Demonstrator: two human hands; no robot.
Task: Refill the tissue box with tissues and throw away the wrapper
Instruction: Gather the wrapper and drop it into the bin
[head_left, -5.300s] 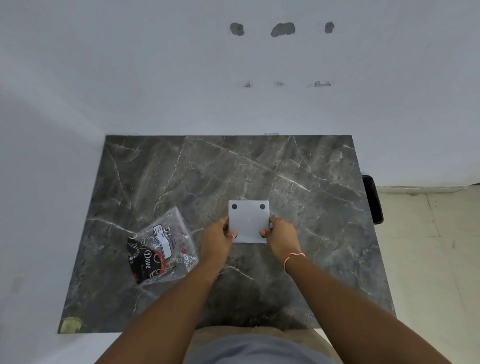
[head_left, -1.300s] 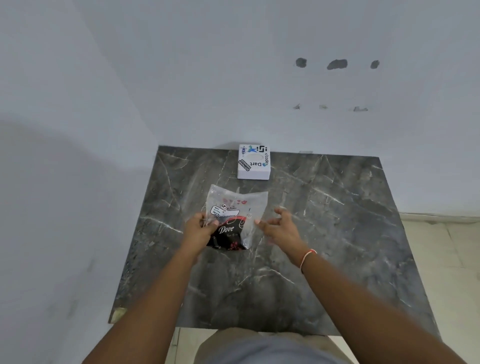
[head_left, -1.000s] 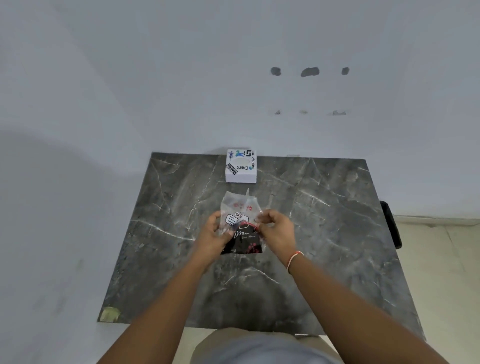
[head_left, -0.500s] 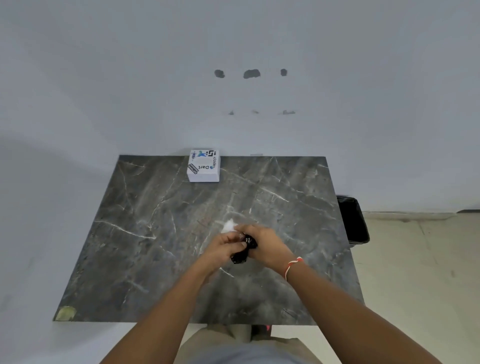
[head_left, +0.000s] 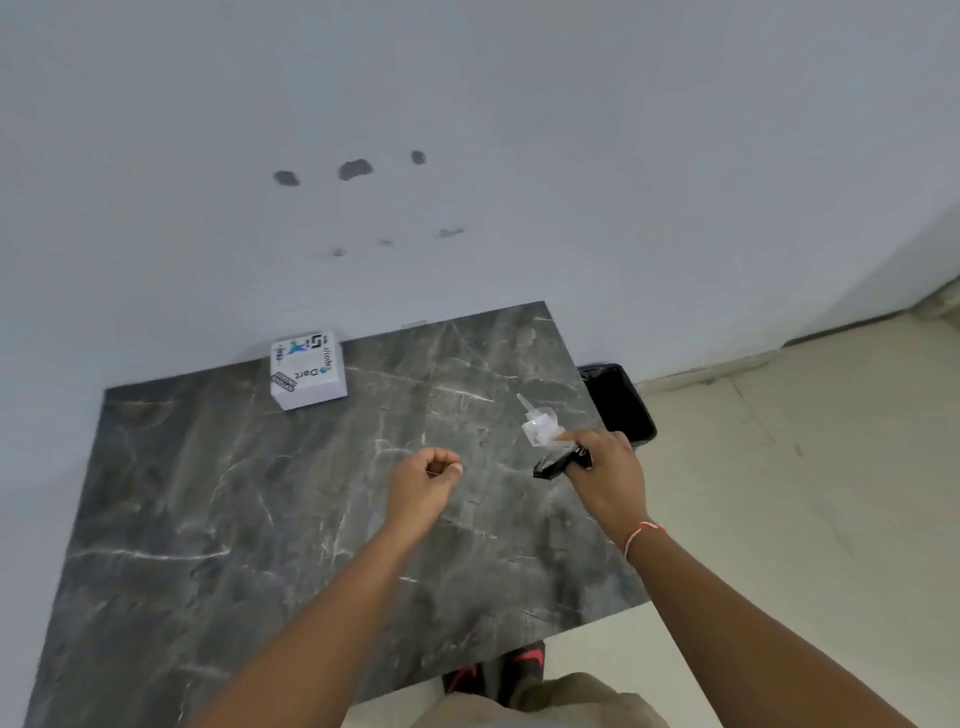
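The white tissue box (head_left: 307, 370) with printed stickers stands at the far edge of the dark marble table (head_left: 260, 519), against the wall. My right hand (head_left: 605, 470) grips the crumpled clear and black wrapper (head_left: 549, 441) above the table's right edge, close to the black bin (head_left: 618, 402). My left hand (head_left: 423, 480) hovers over the middle of the table, fingers curled loosely with nothing in it.
The black bin stands on the tiled floor just past the table's right side, partly hidden by my right hand. A white wall with dark marks runs behind the table. My shoes (head_left: 493, 673) show below the table's near edge.
Both hands crumpled the wrapper over the table; now my left hand has let go and my right hand has carried the wrapper to the right, toward the bin. The view has swung right.
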